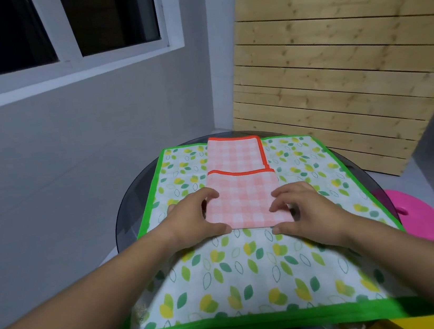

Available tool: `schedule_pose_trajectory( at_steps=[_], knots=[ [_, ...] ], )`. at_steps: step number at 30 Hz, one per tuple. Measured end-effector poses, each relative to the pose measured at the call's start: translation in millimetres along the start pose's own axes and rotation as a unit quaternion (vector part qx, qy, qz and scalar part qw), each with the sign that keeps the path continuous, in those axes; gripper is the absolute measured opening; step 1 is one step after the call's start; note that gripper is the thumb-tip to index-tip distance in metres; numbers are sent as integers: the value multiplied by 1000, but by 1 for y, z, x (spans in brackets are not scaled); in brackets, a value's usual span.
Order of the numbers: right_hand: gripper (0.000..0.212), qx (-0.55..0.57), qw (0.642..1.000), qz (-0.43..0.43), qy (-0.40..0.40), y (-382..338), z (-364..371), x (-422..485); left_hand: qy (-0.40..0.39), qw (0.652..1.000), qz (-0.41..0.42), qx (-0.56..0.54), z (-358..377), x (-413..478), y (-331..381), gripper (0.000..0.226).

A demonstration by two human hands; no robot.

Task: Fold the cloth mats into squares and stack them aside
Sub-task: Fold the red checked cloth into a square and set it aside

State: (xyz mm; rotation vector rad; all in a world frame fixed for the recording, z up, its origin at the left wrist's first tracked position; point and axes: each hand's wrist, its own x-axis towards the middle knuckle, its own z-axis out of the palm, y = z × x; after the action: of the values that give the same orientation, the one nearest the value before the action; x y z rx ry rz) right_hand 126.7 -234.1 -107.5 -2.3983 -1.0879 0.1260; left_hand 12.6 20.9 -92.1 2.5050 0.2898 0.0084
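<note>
On the leaf mat: the pink checked mat (242, 188) lies in the middle of the big leaf-print mat (252, 270), which covers most of the round dark worktop (127, 203).
Pink mat shape: it looks folded, with a near flap lying over a far part. Both show an orange hem.
Left hand (195, 219): it is at the near left corner of the pink mat, thumb at the near edge, fingers curled on the left side. It looks like a light pinch, but I cannot tell for sure.
Right hand (301, 208): it is at the near right corner of the pink mat, fingers bent onto the cloth, thumb on the leaf mat just beside the edge. It is not clenched.
How it will feel: I think the pink mat is thin, soft and light. It will bend and flop. It will not break.
Where to hold: the two near corners look best, so the fold stays straight.
Edges: the green hem (259, 324) of the leaf mat hangs past the near rim of the worktop, so a pull could slide it.
Open room: there is bare leaf mat left and right of the pink mat. A pink round thing (421, 217) sits low, past the right side of the leaf mat.
</note>
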Motion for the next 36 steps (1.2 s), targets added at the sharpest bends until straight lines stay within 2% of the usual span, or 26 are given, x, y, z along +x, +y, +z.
schedule_pose_trajectory(
  at_steps=[6,10,13,21,28,32,35,36],
  knots=[
    [31,-72,996,-52,3,-3,-1,1,7,998,9,54,1,6,-6,69],
    [27,-131,986,-98,10,-4,1,0,-7,997,66,46,-1,6,-8,50],
    [26,-130,986,-104,19,-8,0,-1,-9,994,101,36,-3,4,-7,38],
    [15,81,993,-7,82,-32,-20,-13,7,987,109,-115,-21,-15,10,15],
    [21,185,972,-23,141,-52,-46,-16,35,964,177,-195,-43,-31,32,11],
    [27,247,952,-26,179,-61,-65,-13,78,944,192,-257,-47,-24,47,6],
    [10,323,925,22,199,-61,-70,-7,139,918,163,-333,-43,-10,55,8],
    [12,362,912,39,191,-59,-69,-5,152,910,148,-357,-41,-6,58,12]
  ],
)
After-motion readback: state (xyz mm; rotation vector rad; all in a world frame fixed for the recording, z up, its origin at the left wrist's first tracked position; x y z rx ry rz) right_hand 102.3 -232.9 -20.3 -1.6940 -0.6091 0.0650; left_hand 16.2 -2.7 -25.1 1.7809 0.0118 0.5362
